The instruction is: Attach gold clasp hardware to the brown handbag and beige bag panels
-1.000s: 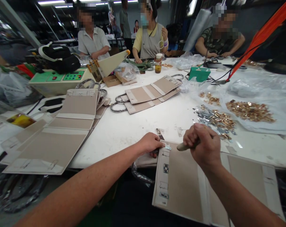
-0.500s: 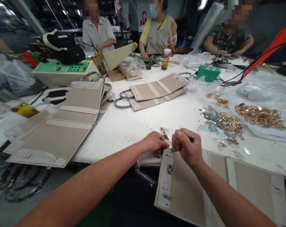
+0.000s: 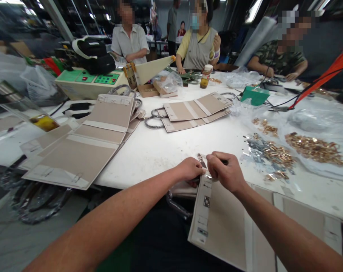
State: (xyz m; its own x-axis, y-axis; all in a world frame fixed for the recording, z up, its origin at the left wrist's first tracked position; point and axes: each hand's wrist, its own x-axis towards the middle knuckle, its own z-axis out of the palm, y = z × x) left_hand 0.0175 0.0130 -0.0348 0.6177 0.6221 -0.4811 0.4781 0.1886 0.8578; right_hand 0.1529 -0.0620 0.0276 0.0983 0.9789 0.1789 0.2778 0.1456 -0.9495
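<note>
In the head view, my left hand (image 3: 192,170) is closed on the top corner of a beige bag panel (image 3: 225,219) near the table's front edge. By its fingertips a dark strap end with a gold metal fitting (image 3: 200,158) sticks out. My right hand (image 3: 226,172) is a fist around a dark-handled tool (image 3: 224,162), its tip hidden at the same corner. Along the panel's pale edge strip sit small metal plates (image 3: 207,201) and slits. A plastic-wrapped handle (image 3: 178,206) hangs from the panel's left side.
More beige bag panels (image 3: 83,151) are stacked at left, and others (image 3: 200,107) lie mid-table. Gold fittings (image 3: 314,149) and silver plates (image 3: 256,149) are heaped at right. A green-topped machine (image 3: 89,85), a jar (image 3: 206,76) and a green box (image 3: 255,95) stand farther back. Several people are across the table.
The camera view has turned slightly left, so the surroundings appear farther right. Both hands stay at the panel's corner, with the right fist tilted a little differently.
</note>
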